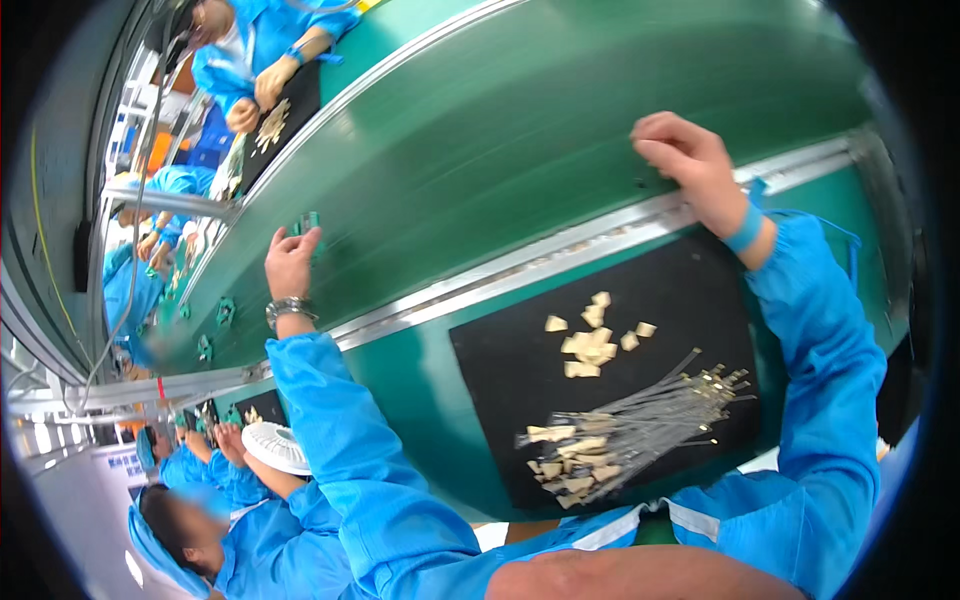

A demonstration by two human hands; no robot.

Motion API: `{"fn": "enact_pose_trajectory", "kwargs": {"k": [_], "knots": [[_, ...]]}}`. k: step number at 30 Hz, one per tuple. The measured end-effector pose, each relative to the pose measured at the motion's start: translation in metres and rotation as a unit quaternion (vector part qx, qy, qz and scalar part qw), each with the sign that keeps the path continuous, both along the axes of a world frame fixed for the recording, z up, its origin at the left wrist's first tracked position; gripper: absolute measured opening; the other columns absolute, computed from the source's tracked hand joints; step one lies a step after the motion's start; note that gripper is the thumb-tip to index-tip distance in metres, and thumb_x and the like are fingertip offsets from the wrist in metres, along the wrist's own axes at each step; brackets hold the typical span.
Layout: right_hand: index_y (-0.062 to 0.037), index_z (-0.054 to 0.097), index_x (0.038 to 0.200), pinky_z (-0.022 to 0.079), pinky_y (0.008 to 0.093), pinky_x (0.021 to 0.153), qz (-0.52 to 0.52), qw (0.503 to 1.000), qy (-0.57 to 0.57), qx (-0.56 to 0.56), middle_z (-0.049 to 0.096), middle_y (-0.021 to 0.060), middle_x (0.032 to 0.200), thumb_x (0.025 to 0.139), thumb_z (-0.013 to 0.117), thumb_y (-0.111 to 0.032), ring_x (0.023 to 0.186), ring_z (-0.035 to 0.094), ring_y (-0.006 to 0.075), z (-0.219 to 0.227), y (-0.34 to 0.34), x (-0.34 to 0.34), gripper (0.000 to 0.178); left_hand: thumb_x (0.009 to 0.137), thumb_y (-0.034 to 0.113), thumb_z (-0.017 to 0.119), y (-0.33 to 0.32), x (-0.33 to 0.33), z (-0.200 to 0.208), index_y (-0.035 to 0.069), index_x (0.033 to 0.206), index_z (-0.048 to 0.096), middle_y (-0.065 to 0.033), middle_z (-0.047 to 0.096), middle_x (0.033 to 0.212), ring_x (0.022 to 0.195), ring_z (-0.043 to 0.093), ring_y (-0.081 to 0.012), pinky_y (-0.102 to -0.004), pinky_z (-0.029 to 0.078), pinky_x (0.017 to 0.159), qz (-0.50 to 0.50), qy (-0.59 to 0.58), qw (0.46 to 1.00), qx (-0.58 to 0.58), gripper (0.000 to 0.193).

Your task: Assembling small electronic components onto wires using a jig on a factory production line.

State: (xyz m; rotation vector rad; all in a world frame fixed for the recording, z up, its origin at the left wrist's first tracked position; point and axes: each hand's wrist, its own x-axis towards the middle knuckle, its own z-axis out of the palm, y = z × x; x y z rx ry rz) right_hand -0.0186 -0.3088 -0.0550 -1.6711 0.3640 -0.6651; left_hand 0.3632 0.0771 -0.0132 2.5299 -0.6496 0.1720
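My left hand, with a metal watch on its wrist, reaches over the green conveyor belt. Its fingers are a little apart, beside a small green part that they partly hide; I see no firm grip on it. My right hand is above the belt at the right, fingers curled in with nothing visible in them. A blue band circles that wrist. Nearer me, a black mat carries a pile of cream-coloured pieces and a bundle of thin grey wires with gold-coloured tips and cream pieces at the other end.
A metal rail runs between belt and mat. More green parts lie farther left on the belt. Across it a co-worker's hands handle cream pieces. At lower left sits another co-worker near a white round fluted object.
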Motion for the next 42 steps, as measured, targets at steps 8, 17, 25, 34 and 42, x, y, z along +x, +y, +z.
{"fn": "enact_pose_trajectory", "kwargs": {"k": [8, 17, 25, 34, 42], "knots": [[-0.0035, 0.067, 0.092, 0.045, 0.0272, 0.066, -0.008, 0.999, -0.042, -0.024, 0.063, 0.0033, 0.089, 0.085, 0.069, -0.022, 0.070, 0.051, 0.0119, -0.015, -0.004, 0.007, 0.020, 0.074, 0.053, 0.075, -0.113, -0.127, -0.002, 0.007, 0.096, 0.057, -0.0146, 0.066, 0.107, 0.100, 0.062, -0.0345, -0.0443, 0.048, 0.081, -0.076, -0.141, 0.964, 0.213, 0.054], [-0.0040, 0.067, 0.090, 0.045, 0.0301, 0.069, 0.002, 0.999, -0.003, -0.048, 0.061, 0.0036, 0.097, 0.085, 0.067, -0.024, 0.072, 0.050, 0.0155, 0.003, 0.000, -0.001, 0.021, 0.071, 0.043, 0.074, -0.126, -0.106, 0.040, 0.010, 0.132, 0.055, -0.0184, 0.064, 0.116, 0.108, 0.062, -0.0302, -0.0379, 0.048, 0.094, -0.206, 0.111, 0.913, 0.334, 0.073], [-0.0023, 0.067, 0.093, 0.043, 0.0236, 0.067, 0.098, 0.991, -0.055, 0.068, 0.063, 0.0002, 0.088, 0.088, 0.067, -0.017, 0.074, 0.052, 0.0074, 0.021, 0.007, -0.005, 0.016, 0.089, 0.022, 0.065, -0.117, -0.182, 0.057, 0.004, 0.120, 0.061, -0.0046, 0.064, 0.091, 0.083, 0.060, -0.0112, -0.0259, 0.049, 0.071, -0.202, 0.196, 0.955, -0.095, 0.036], [-0.0025, 0.067, 0.107, 0.051, 0.0296, 0.078, 0.400, 0.859, 0.006, 0.321, 0.060, 0.0108, 0.125, 0.090, 0.067, -0.017, 0.096, 0.063, 0.0136, 0.041, 0.067, -0.025, 0.023, 0.099, 0.027, 0.051, -0.127, -0.265, 0.020, -0.004, 0.123, 0.055, -0.0112, 0.065, 0.111, 0.095, 0.065, -0.0205, -0.0322, 0.055, 0.072, -0.188, 0.246, 0.865, -0.396, 0.039], [-0.0057, 0.067, 0.092, 0.050, 0.0299, 0.083, 0.383, 0.860, -0.059, 0.330, 0.031, 0.0156, 0.153, 0.091, 0.065, -0.019, 0.117, 0.054, 0.0164, 0.040, 0.073, -0.027, 0.014, 0.095, 0.013, 0.054, -0.146, -0.308, 0.002, 0.006, 0.146, 0.029, -0.0164, 0.048, 0.129, 0.104, 0.059, -0.0217, -0.0330, 0.053, 0.082, -0.190, 0.229, 0.873, -0.386, 0.057]]}}
